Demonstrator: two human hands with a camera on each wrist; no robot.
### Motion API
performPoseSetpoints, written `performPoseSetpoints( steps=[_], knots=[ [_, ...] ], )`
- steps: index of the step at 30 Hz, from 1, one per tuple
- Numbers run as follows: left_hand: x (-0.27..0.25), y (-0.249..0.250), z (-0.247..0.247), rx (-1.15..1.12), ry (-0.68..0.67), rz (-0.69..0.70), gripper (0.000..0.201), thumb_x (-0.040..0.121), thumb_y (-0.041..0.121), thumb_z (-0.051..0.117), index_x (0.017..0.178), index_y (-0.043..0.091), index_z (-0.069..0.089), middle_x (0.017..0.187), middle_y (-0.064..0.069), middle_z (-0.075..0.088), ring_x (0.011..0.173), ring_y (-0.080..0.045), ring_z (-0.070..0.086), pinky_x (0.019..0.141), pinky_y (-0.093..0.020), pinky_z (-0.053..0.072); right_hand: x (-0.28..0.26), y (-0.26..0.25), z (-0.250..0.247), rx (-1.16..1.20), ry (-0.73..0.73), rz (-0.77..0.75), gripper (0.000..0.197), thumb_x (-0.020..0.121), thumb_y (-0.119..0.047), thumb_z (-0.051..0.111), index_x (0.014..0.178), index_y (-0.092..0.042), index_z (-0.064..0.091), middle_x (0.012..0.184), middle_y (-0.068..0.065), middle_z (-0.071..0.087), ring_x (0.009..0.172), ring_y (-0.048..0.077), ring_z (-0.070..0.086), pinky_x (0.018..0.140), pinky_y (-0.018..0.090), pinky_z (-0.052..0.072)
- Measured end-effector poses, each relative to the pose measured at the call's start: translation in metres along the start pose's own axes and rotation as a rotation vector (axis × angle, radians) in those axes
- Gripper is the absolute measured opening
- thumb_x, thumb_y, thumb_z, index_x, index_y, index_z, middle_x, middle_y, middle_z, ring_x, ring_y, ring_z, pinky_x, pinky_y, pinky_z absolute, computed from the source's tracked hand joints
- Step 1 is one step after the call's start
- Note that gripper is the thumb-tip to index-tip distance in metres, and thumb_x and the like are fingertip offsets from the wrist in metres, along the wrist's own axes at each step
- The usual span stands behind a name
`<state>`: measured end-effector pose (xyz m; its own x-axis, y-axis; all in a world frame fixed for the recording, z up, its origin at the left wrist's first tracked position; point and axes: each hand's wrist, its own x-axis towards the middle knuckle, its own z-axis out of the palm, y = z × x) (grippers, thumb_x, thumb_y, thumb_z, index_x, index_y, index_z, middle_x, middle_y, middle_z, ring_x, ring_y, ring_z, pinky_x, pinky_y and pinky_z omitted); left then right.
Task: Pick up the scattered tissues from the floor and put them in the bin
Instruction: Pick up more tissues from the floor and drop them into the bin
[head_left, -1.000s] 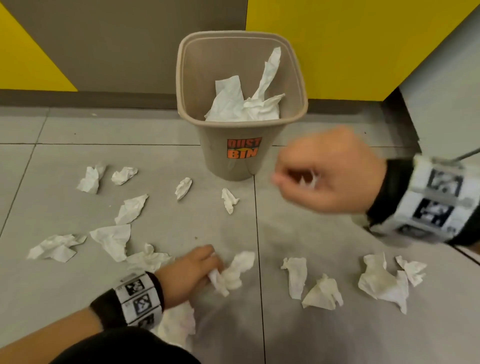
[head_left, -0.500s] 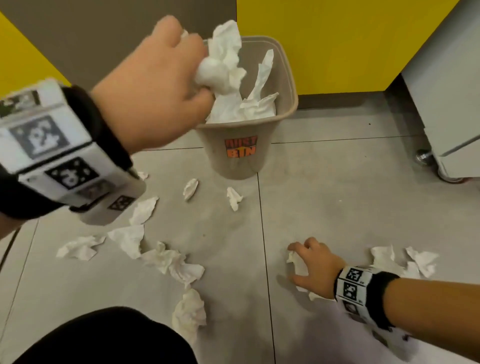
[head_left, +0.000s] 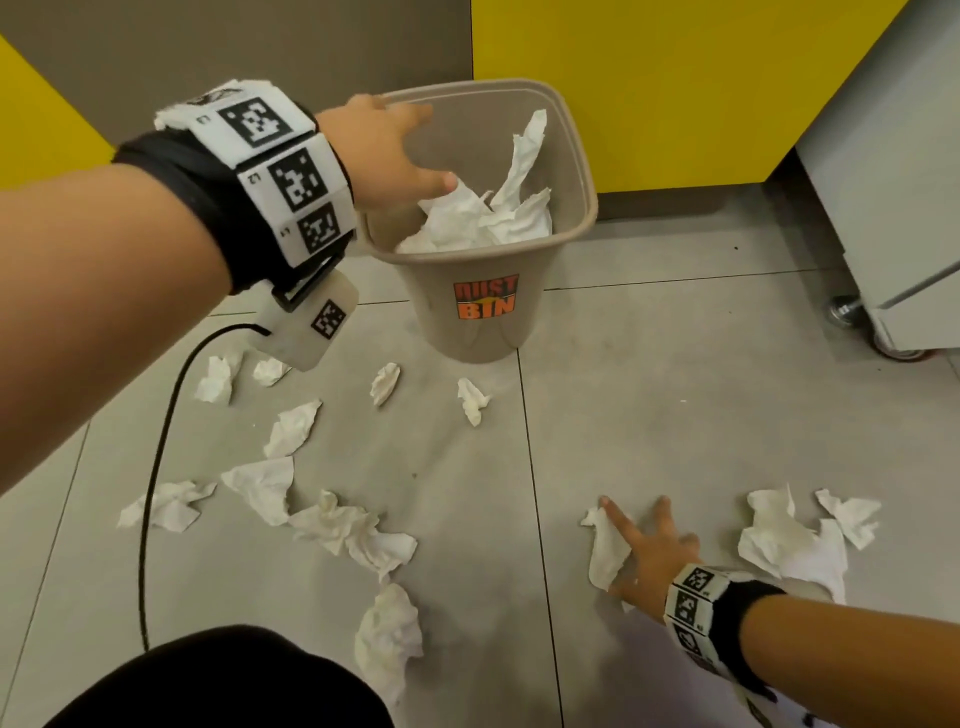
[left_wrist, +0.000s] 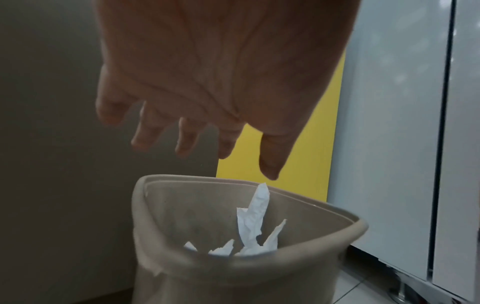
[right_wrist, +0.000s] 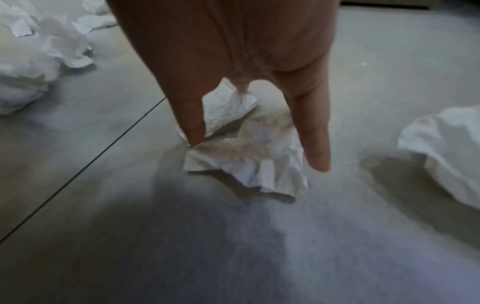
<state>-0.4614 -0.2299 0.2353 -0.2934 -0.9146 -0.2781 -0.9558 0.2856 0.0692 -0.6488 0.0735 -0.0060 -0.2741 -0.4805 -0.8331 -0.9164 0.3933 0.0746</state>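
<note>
A beige bin (head_left: 483, 332) labelled DUST BIN stands on the grey tiles with white tissues (head_left: 478, 218) piled inside. My left hand (head_left: 400, 150) hovers over its left rim, fingers spread and empty; the left wrist view shows the same hand (left_wrist: 205, 139) above the bin (left_wrist: 233, 277). My right hand (head_left: 644, 540) lies low on the floor at the front right, fingers straight, touching a crumpled tissue (head_left: 605, 551). In the right wrist view the thumb and a finger of that hand (right_wrist: 257, 144) straddle the tissue (right_wrist: 259, 176).
Several crumpled tissues lie left of the bin, such as one (head_left: 358, 535) and one (head_left: 387, 634); two more (head_left: 784, 540) sit right of my right hand. A black cable (head_left: 150, 493) trails over the left tiles. A white wheeled cabinet (head_left: 893, 208) stands at right.
My left hand has opened and let its tissue wad fall into the bin. My right hand's curled fingers have straightened out over the floor tissue.
</note>
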Motion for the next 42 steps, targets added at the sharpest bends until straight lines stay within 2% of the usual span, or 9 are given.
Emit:
performPoseSetpoints(
  steps=[5,9,12,16,21,27,32,38,42],
  knots=[
    [-0.021,-0.011,0.008,-0.053,0.211,0.004,0.055,0.085,0.054,0.045,0.131,0.024,0.044,0.142,-0.013,0.039,0.128,-0.036,0.041,0.107,-0.053,0.028,-0.009,-0.001,0.014,0.044,0.144,-0.270,0.083,0.089,-0.017,0.052,0.137,-0.056,-0.004,0.151,0.012,-0.001,0.126,0.034,0.027,0.094,0.040,0.049],
    [-0.042,-0.039,0.027,-0.256,0.306,0.018,0.021,0.082,0.033,0.050,0.097,0.019,0.055,0.106,-0.010,0.056,0.103,-0.033,0.053,0.094,-0.045,0.040,-0.006,-0.009,0.012,-0.072,0.154,-0.443,0.066,0.088,-0.013,0.052,0.139,-0.040,0.020,0.152,0.009,0.007,0.132,0.032,0.023,0.095,0.040,0.049],
    [-0.056,-0.063,0.050,-0.316,0.225,-0.080,0.011,0.082,0.024,0.052,0.088,0.016,0.052,0.085,-0.005,0.055,0.083,-0.027,0.050,0.072,-0.034,0.039,-0.001,-0.016,0.004,-0.106,0.157,-0.483,0.039,0.088,-0.015,0.050,0.125,-0.024,0.044,0.143,0.010,0.024,0.126,0.030,0.031,0.087,0.037,0.050],
    [-0.068,-0.089,0.083,-0.309,0.032,-0.200,0.012,0.080,0.026,0.055,0.076,0.015,0.051,0.072,-0.006,0.056,0.067,-0.026,0.049,0.053,-0.028,0.032,0.008,-0.031,-0.013,-0.115,0.156,-0.485,0.020,0.087,-0.008,0.047,0.104,-0.008,0.057,0.103,0.003,0.032,0.111,0.028,0.043,0.071,0.030,0.036],
    [-0.087,-0.091,0.151,-0.202,-0.422,-0.082,0.017,0.078,0.043,0.059,0.080,0.026,0.057,0.096,-0.002,0.066,0.084,-0.019,0.057,0.076,-0.030,0.045,0.004,-0.054,-0.065,0.019,0.230,-0.542,0.022,0.084,-0.005,0.052,0.102,-0.004,0.064,0.097,0.005,0.037,0.099,0.030,0.055,0.073,0.025,0.035],
    [-0.140,-0.079,0.246,0.020,-0.820,0.204,0.101,0.044,0.071,0.071,0.132,0.043,0.029,0.136,0.002,0.033,0.121,-0.026,0.044,0.102,-0.045,0.042,-0.015,-0.076,-0.126,0.099,0.377,-0.611,0.021,0.076,-0.005,0.057,0.092,-0.009,0.071,0.088,-0.001,0.044,0.086,0.025,0.055,0.070,0.022,0.035],
    [-0.185,-0.073,0.290,0.239,-0.747,0.354,0.107,0.048,0.062,0.076,0.135,0.044,0.016,0.145,0.000,0.015,0.134,-0.029,0.022,0.100,-0.045,0.040,-0.051,-0.092,-0.187,0.100,0.545,-0.703,0.012,0.075,-0.009,0.064,0.083,-0.011,0.072,0.085,0.004,0.056,0.080,0.021,0.054,0.068,0.025,0.037],
    [-0.187,-0.067,0.296,0.288,-0.661,0.483,0.067,0.055,0.047,0.068,0.110,0.037,0.031,0.123,-0.005,0.047,0.102,-0.028,0.053,0.077,-0.038,0.050,-0.108,-0.106,-0.277,0.222,0.754,-0.706,0.009,0.072,-0.014,0.068,0.079,-0.018,0.071,0.071,0.000,0.061,0.061,0.010,0.048,0.047,0.008,0.034],
    [-0.175,-0.069,0.293,0.146,-0.730,0.470,0.055,0.077,0.029,0.059,0.128,0.027,0.039,0.131,-0.009,0.038,0.117,-0.031,0.045,0.098,-0.039,0.037,-0.126,-0.110,-0.320,0.413,0.830,-0.688,0.009,0.072,-0.010,0.068,0.080,-0.013,0.069,0.060,-0.007,0.055,0.043,-0.001,0.056,0.046,0.009,0.050]
  ],
)
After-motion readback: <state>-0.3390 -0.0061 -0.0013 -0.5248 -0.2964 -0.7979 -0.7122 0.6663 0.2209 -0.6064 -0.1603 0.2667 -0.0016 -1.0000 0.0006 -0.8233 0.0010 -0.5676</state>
